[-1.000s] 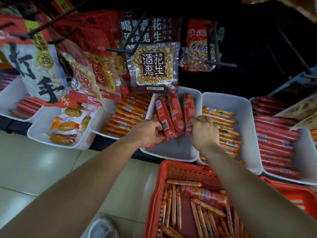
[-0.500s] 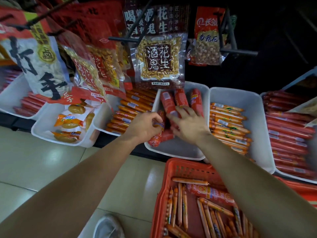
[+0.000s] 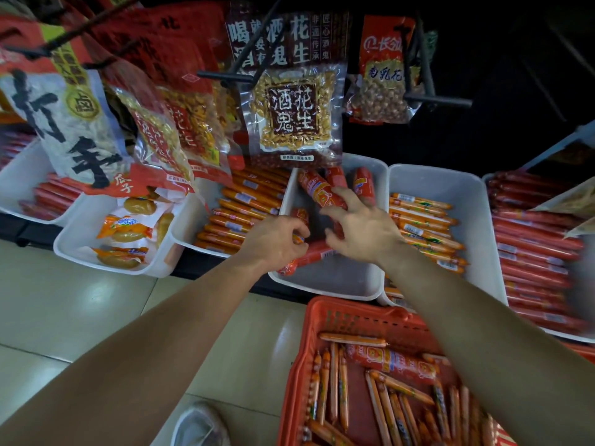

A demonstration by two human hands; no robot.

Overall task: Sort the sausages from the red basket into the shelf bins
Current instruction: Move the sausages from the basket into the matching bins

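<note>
My left hand (image 3: 277, 243) reaches into the middle white bin (image 3: 338, 284) and grips a thick red sausage (image 3: 310, 255) that lies slanted near the bin's front left. My right hand (image 3: 357, 226) hovers beside it with fingers spread and bent, fingertips over another thick red sausage (image 3: 318, 189) at the back of the bin; it holds nothing. A further thick sausage (image 3: 363, 185) lies at the back right. Below stands the red basket (image 3: 322, 320), holding one thick sausage (image 3: 389, 362) and several thin orange sausages (image 3: 335, 381).
White bins flank the middle one: orange sausages (image 3: 244, 214) on the left, thin orange ones (image 3: 421, 223) on the right, long red ones (image 3: 534, 252) far right. Snack bags (image 3: 293, 114) hang from hooks just above the bins. My shoe (image 3: 199, 426) is on the tiled floor.
My right hand let go of the sausage ends and moved left, spreading its fingers above them. The thick sausages now lie further back in the bin. My left hand keeps its grip.
</note>
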